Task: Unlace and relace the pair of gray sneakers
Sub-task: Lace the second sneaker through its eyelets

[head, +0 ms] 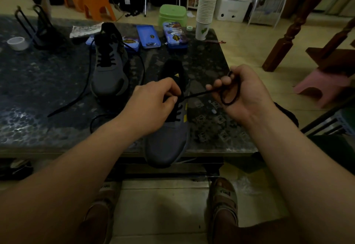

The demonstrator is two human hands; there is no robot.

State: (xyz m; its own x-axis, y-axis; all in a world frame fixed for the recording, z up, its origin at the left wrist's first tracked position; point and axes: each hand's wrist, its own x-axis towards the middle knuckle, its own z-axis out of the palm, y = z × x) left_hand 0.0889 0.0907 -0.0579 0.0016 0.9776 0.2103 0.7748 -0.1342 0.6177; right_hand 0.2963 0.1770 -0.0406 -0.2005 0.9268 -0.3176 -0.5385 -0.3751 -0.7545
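Observation:
A gray sneaker [167, 144] with a black tongue and yellow marks lies at the table's near edge, toe toward me. My left hand [153, 105] pinches its black lace [199, 93] at the eyelets. My right hand [244, 94] grips the same lace, which runs taut from the shoe and loops round the fingers. A second gray sneaker [109, 67] lies farther back on the left, its loose black lace [76, 98] trailing over the tabletop.
The dark marbled table [38, 90] also holds a tape roll [18, 43], a black wire stand [42, 28], blue tins [148, 36] and a stack of paper cups [205, 11]. Orange, green and pink stools stand on the floor around it. My sandalled feet show below.

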